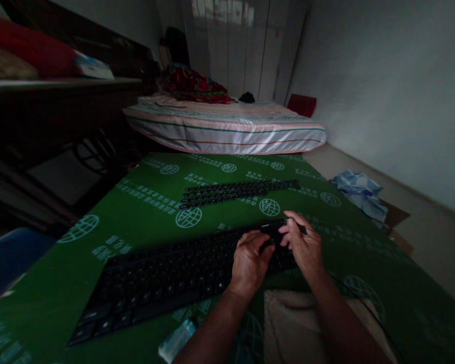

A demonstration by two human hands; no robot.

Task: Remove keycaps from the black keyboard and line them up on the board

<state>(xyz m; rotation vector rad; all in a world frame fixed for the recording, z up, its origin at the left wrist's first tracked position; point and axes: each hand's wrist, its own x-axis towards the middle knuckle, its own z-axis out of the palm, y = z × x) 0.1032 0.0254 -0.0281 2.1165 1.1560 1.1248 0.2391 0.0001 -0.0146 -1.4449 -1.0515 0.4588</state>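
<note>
forearms (218,318) cropped, left hand (250,258) and right hand (305,247) partly hide the keyboard (163,278).

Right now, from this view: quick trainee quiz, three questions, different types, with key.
1. Multiple choice: the left hand and right hand are at which part of the keyboard, as the person sees it? A) left B) middle C) right
2. True or false: the key rows lie nearer the person than the keyboard.
3. Fill in: the ____ forearm passes above the cloth.

Key:
1. C
2. False; they lie beyond it, toward the bed.
3. right
</note>
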